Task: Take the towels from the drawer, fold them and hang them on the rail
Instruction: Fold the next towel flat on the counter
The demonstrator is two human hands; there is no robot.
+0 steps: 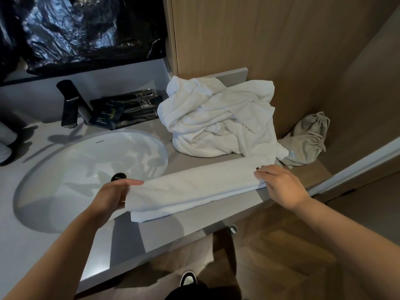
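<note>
A white towel (pixel 194 187), folded into a long narrow strip, lies along the front edge of the grey counter (pixel 151 232). My left hand (pixel 112 195) grips its left end, thumb on top, and lifts that end slightly off the counter. My right hand (pixel 279 182) holds the right end, fingers curled over the top layer. Behind the strip, a crumpled heap of white towels (pixel 216 118) sits on the counter against the wooden wall. No rail or drawer is in view.
An oval white sink (pixel 71 169) lies to the left, with a black tap (pixel 68 105) behind it and dark sachets (pixel 125 111) beside it. A beige drawstring bag (pixel 307 139) sits at the right. A round knob (pixel 232 229) shows below the counter edge. The floor is wood.
</note>
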